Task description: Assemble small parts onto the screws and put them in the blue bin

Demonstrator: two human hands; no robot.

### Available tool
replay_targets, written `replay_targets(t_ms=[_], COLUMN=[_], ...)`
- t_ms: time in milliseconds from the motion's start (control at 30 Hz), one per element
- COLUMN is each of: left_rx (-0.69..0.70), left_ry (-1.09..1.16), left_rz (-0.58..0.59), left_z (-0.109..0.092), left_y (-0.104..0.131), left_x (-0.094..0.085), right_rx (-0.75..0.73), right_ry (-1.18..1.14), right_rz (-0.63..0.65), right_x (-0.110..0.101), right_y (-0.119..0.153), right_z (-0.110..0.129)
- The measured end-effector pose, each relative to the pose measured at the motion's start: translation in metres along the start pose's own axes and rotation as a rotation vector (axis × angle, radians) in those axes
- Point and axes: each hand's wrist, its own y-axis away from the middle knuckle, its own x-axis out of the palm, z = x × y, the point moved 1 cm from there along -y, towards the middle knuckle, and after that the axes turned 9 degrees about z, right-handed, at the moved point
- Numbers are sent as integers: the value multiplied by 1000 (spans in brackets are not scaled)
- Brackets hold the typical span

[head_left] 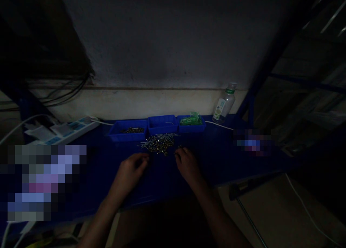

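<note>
In the dim head view, a loose pile of metal screws or similar fasteners with brassy ends and thin shanks (159, 144) lies on the blue table (151, 185). My left hand (132, 165) rests at the pile's near left, thumb and fingertips brought together; anything between them is too dark to make out. To the right of the pile, my right hand (187, 163) has its fingers curled, with a tiny dark thing at the fingertips that I cannot name. Behind the pile stand a blue bin of brassy parts (129, 135), a blue bin with a thin pin (162, 128) and a blue bin of green packets (186, 127).
A clear plastic bottle (224, 105) stands at the back right by the wall. On the left lies a white power strip (72, 129) with plugs and cables. Blurred-out patches cover items at the left and right. A blue frame post (251, 109) rises at the right.
</note>
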Motion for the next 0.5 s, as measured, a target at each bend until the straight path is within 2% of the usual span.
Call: replay_targets(t_ms=[67, 167, 233, 500], left_rx=[28, 12, 18, 142], left_ry=[94, 159, 159, 162], left_rz=[57, 33, 20, 112], left_z=[-14, -24, -25, -23], left_y=[8, 11, 11, 14], left_x=[22, 40, 42, 39], right_rx=[-58, -151, -198, -290], right_ry=[-63, -168, -211, -264], right_rz=[40, 105, 144, 243], right_x=[-1, -5, -7, -15], right_y=[2, 4, 6, 11], right_z=[1, 3, 6, 15])
